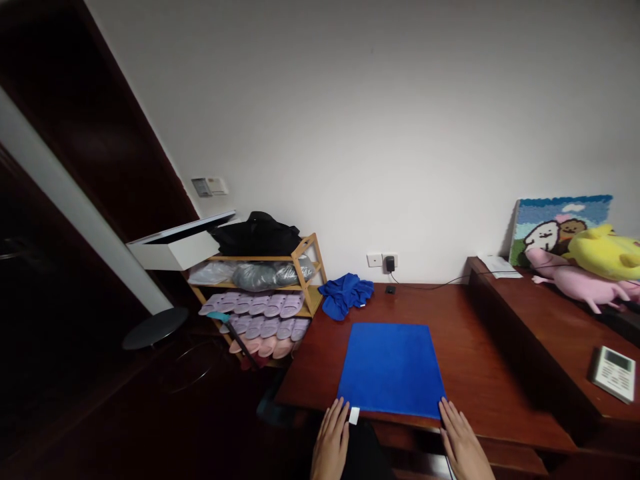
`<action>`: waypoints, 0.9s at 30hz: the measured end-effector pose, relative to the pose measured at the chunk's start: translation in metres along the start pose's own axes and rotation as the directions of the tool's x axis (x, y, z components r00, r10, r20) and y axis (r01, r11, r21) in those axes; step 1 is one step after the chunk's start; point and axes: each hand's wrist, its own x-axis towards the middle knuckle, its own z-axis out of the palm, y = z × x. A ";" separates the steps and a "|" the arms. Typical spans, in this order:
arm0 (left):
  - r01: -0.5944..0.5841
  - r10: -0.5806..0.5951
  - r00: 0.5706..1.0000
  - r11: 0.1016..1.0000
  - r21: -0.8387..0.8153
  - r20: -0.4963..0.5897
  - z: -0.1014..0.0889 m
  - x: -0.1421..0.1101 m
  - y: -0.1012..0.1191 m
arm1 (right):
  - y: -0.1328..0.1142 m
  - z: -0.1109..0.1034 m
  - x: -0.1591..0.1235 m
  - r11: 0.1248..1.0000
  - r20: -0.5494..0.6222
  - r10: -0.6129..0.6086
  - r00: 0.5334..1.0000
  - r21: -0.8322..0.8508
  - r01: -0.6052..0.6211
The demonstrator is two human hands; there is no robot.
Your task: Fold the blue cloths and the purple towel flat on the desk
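A blue cloth (393, 370) lies spread flat in a near square on the brown wooden table (487, 373). A small white tag (354, 416) sticks out from its near left edge. My left hand (331, 440) rests at the near left corner of the cloth, fingers stretched out, fingertips touching the edge. At the near right corner my right hand (463, 440) lies with its fingers extended on the cloth's edge and the table. Neither hand grips anything. A second blue cloth (346, 295) sits crumpled at the back left of the table.
Left of the table stands a wooden rack (307, 280) with several slippers (260, 305), a black bag (257, 235) and a white box (180, 252). On the raised ledge to the right are plush toys (575, 283) and a white calculator-like device (615, 373). A plugged adapter (390, 264) trails a cable.
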 end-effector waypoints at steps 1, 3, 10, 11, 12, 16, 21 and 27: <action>-0.001 0.001 1.000 1.000 0.002 -0.001 0.001 -0.001 -0.001 | -0.001 0.001 0.000 1.000 -0.002 0.000 1.000 -0.006 0.000; -0.003 0.003 1.000 1.000 0.008 -0.006 0.003 -0.003 -0.002 | -0.002 0.004 -0.001 1.000 -0.006 -0.004 1.000 -0.024 0.004; -0.018 0.018 1.000 1.000 0.001 -0.004 0.016 -0.002 -0.015 | -0.013 0.008 0.007 0.990 0.033 0.097 0.995 -0.106 -0.093; -0.020 0.020 1.000 1.000 -0.009 -0.002 0.017 -0.001 -0.016 | -0.017 0.004 0.017 0.986 0.023 0.126 0.992 -0.111 -0.123; -0.019 0.019 1.000 1.000 -0.020 -0.001 0.018 -0.001 -0.017 | -0.022 -0.001 0.029 0.982 0.011 0.154 0.988 -0.113 -0.152; -0.010 0.009 1.000 0.999 -0.051 -0.022 0.021 0.001 -0.020 | -0.035 -0.021 0.085 0.965 0.041 0.240 0.970 -0.117 -0.234; 0.009 -0.011 1.000 0.997 -0.072 -0.027 0.012 0.011 -0.025 | -0.034 -0.011 0.108 0.956 0.090 0.267 0.959 -0.149 -0.252; -0.023 0.026 0.999 0.993 -0.112 0.023 0.016 0.089 0.049 | -0.027 0.002 0.101 0.963 0.079 0.246 0.966 -0.131 -0.234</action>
